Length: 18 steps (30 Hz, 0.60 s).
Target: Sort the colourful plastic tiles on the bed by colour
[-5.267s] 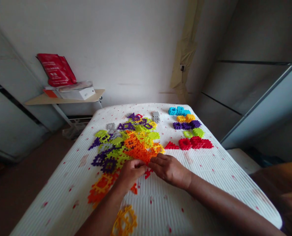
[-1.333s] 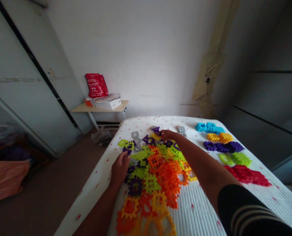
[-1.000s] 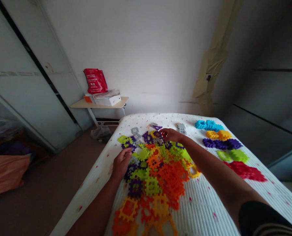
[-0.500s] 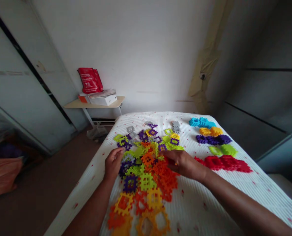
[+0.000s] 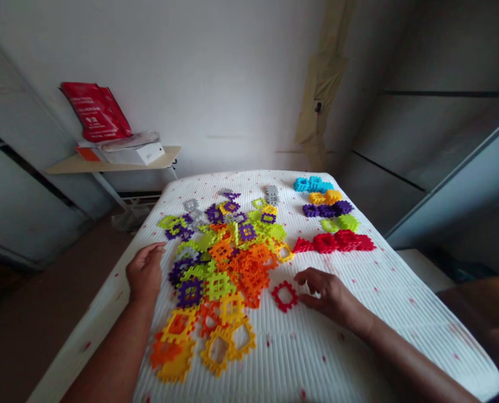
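Note:
A heap of plastic interlocking pieces in orange, yellow, green, purple and grey spreads over the white quilted cover. At its left edge my left hand hovers with fingers loosely bent, holding nothing I can see. On the right, my right hand is low over the cover, thumb and forefinger apart. Just beside those fingertips lies a red ring-shaped piece, flat and separate from the heap; whether the fingers touch it I cannot tell.
Groups sorted by colour line the right: light blue pieces, yellow pieces, purple pieces, green pieces and red pieces. A grey stack stands farther back. Beyond the bed, a small table carries boxes and a red bag.
My right hand has moved out of the heap toward its right side. The red ring-shaped piece now lies in view by its fingertips. The view has shifted, and my left hand is farther from the pieces.

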Tool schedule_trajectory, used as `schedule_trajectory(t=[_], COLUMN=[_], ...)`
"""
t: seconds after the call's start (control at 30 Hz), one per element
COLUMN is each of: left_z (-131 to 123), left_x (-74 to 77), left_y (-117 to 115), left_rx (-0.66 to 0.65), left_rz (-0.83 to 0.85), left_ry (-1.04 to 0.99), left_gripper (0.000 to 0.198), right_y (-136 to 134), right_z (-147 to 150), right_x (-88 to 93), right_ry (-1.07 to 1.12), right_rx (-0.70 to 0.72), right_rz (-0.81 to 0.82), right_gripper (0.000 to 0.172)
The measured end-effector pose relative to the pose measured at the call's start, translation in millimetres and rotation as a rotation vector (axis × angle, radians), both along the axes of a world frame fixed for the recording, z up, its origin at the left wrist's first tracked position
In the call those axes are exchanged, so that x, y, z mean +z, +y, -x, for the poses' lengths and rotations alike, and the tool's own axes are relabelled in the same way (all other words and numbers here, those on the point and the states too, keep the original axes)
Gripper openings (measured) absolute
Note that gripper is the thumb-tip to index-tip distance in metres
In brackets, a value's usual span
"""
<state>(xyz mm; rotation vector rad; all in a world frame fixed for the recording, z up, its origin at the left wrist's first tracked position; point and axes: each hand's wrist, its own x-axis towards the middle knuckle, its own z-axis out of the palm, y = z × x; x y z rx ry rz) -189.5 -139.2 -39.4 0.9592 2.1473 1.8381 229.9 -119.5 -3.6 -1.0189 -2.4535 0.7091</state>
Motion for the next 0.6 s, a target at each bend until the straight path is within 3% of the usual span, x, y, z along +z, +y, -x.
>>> schedule_trajectory(t=[0.07, 0.13, 0.33, 0.6], left_z=[2.6, 4.9, 5.8, -7.0], left_x=[-2.4, -4.6, -6.3, 7.5], left_y=[0.2, 0.7, 2.1, -1.4], left_rx=[0.022, 0.043, 0.074, 0.154], left_rz=[-0.002, -0.005, -0.025, 0.067], left_ry=[-0.011, -0.012, -0.022, -0.031], left_gripper=[0.033, 0.032, 0.027, 0.024], right_y=[4.3, 6.2, 6.1, 11.1], right_z=[-8.2, -11.8, -0.5, 20.0], right_x=[-5.3, -6.9, 4.0, -0.7], right_ry=[0.047, 0.067, 0.023, -0.033], right_rx=[-0.104, -0.112, 0.299, 0.317], right_rz=[0.060, 0.095, 0.015, -0.081], right_gripper=[0.016, 0.020, 0.052, 0.034])
